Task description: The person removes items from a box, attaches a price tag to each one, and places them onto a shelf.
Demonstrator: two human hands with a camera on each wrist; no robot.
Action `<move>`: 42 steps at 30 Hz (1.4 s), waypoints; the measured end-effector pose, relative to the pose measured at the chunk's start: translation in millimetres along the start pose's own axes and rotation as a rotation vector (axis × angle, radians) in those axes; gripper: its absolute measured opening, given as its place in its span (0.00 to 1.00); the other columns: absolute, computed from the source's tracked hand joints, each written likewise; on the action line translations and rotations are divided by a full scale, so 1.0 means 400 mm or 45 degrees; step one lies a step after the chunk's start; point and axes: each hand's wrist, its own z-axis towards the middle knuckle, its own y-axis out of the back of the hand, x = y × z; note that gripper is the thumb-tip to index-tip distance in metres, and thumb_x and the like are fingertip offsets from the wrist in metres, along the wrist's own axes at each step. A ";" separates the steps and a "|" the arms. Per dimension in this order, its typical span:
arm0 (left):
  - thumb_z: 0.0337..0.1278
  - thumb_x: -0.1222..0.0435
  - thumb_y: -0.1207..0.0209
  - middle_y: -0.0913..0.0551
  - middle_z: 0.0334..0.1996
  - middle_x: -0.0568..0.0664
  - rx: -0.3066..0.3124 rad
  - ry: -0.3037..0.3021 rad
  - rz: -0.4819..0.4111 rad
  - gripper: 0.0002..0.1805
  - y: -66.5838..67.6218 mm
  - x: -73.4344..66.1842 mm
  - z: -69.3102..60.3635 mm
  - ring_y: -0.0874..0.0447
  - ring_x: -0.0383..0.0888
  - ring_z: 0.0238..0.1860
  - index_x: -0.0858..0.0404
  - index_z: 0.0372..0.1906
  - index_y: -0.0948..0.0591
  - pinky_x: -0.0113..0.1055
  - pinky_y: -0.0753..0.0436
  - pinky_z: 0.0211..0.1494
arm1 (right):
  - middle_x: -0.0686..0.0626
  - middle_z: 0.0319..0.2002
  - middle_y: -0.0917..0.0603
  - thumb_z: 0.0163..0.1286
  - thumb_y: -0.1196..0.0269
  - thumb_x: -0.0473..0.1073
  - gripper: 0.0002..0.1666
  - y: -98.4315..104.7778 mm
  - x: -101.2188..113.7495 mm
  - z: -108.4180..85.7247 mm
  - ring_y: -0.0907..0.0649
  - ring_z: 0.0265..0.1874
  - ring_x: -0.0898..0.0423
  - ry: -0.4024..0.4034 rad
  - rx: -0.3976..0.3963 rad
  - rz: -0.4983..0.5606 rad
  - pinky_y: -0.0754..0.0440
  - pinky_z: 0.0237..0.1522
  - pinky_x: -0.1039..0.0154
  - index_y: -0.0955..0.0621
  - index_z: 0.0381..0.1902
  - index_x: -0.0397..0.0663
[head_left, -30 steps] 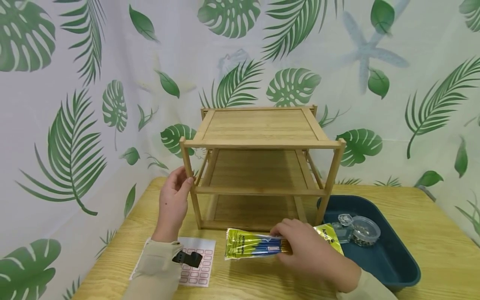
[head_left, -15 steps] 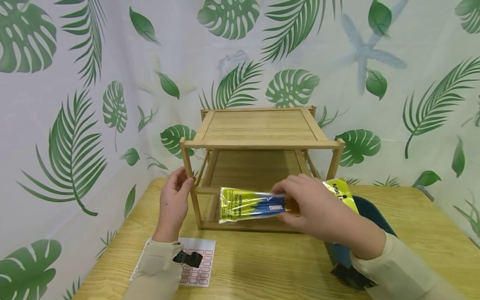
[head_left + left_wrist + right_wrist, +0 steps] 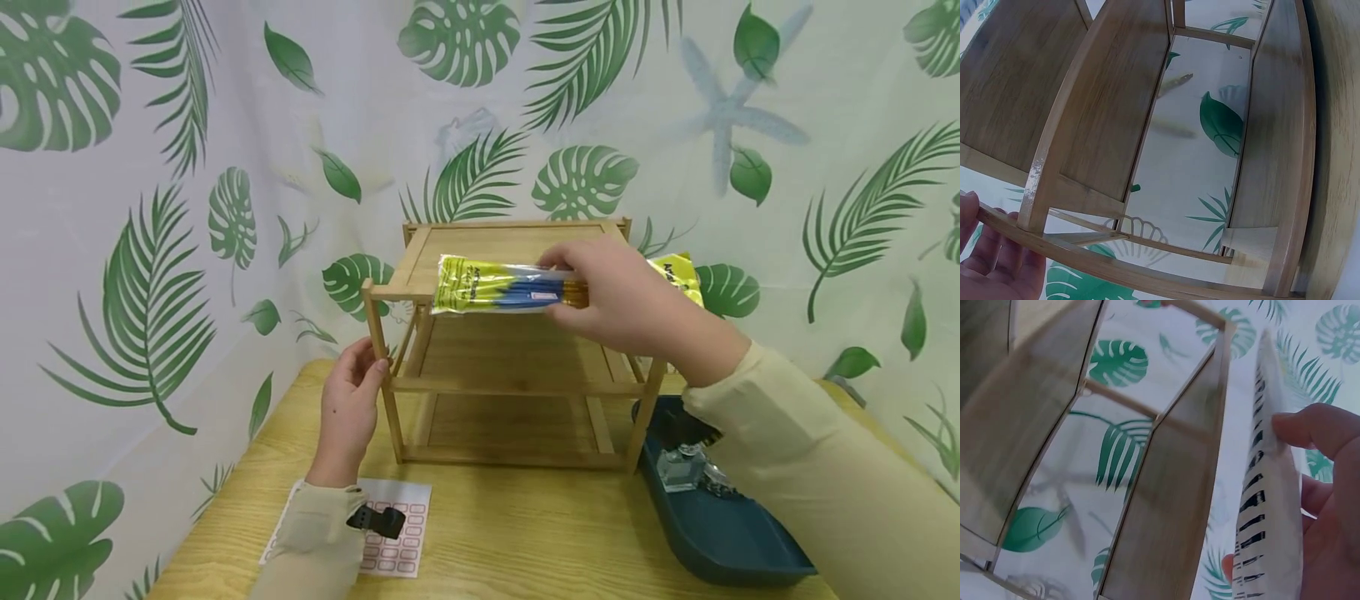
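A three-tier wooden shelf rack [image 3: 517, 346] stands on the table. My left hand [image 3: 348, 417] holds its front left post at middle-tier height; in the left wrist view, thumb and fingers [image 3: 1007, 262] lie round the wood. My right hand [image 3: 630, 296] grips a clear and yellow-green packet of paintbrushes [image 3: 491, 287] with blue handles, lying crosswise. In the head view the packet covers part of the top tier's front edge. The right wrist view shows the packet [image 3: 1272, 512] edge-on beside the top board, with a gap between them.
A dark blue tray [image 3: 720, 546] sits right of the rack, partly hidden by my right sleeve. It holds a clear glass bottle [image 3: 678, 468] and another partly covered item. A sheet of red-bordered labels [image 3: 397, 529] lies by my left sleeve. Leaf-print curtain stands behind.
My right hand has raised the paintbrush packet from near the table, past the lower tiers, to the top tier's front edge. My left hand has stayed on the post.
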 end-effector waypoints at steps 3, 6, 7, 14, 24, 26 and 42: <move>0.77 0.65 0.47 0.21 0.58 0.57 0.005 0.014 -0.004 0.20 0.000 0.001 -0.001 0.22 0.48 0.59 0.61 0.68 0.27 0.47 0.25 0.63 | 0.48 0.50 0.18 0.66 0.32 0.44 0.26 0.002 -0.013 0.047 0.23 0.43 0.50 -0.019 0.001 -0.007 0.25 0.45 0.54 0.22 0.60 0.43; 0.77 0.65 0.47 0.22 0.59 0.59 0.005 0.022 -0.006 0.20 0.000 0.003 0.000 0.22 0.49 0.59 0.61 0.69 0.27 0.48 0.25 0.63 | 0.47 0.52 0.19 0.67 0.34 0.47 0.28 -0.002 -0.021 0.084 0.24 0.45 0.50 -0.059 0.020 -0.017 0.26 0.47 0.53 0.23 0.62 0.43; 0.77 0.65 0.47 0.22 0.59 0.59 0.005 0.024 -0.005 0.20 0.000 0.005 0.000 0.23 0.49 0.59 0.61 0.69 0.28 0.48 0.25 0.63 | 0.47 0.52 0.19 0.67 0.35 0.47 0.28 -0.005 -0.023 0.095 0.24 0.46 0.49 -0.075 0.026 -0.020 0.26 0.48 0.53 0.23 0.63 0.44; 0.77 0.64 0.46 0.22 0.60 0.58 -0.002 0.022 -0.005 0.20 0.003 0.008 -0.001 0.23 0.48 0.60 0.60 0.68 0.27 0.49 0.25 0.64 | 0.46 0.56 0.20 0.67 0.37 0.49 0.30 -0.034 -0.046 0.159 0.24 0.52 0.49 -0.096 0.063 0.002 0.26 0.56 0.49 0.24 0.65 0.45; 0.77 0.64 0.47 0.21 0.58 0.54 -0.004 0.010 0.003 0.20 0.000 0.012 -0.002 0.22 0.48 0.60 0.60 0.68 0.27 0.50 0.25 0.64 | 0.46 0.59 0.23 0.69 0.38 0.49 0.28 -0.077 -0.050 0.197 0.26 0.57 0.48 -0.107 0.090 -0.009 0.29 0.62 0.48 0.23 0.65 0.47; 0.77 0.65 0.47 0.21 0.58 0.54 -0.003 0.006 0.000 0.20 0.000 0.011 -0.001 0.22 0.48 0.60 0.61 0.68 0.27 0.50 0.25 0.64 | 0.46 0.60 0.23 0.69 0.39 0.49 0.29 -0.081 -0.049 0.200 0.26 0.58 0.48 -0.099 0.083 -0.015 0.28 0.62 0.48 0.23 0.66 0.48; 0.77 0.65 0.47 0.22 0.60 0.59 -0.005 -0.004 -0.003 0.19 -0.003 0.015 0.002 0.22 0.48 0.60 0.60 0.68 0.27 0.51 0.25 0.64 | 0.44 0.71 0.30 0.71 0.45 0.57 0.38 -0.080 -0.061 0.183 0.32 0.70 0.43 -0.053 0.170 -0.114 0.37 0.70 0.43 0.31 0.75 0.51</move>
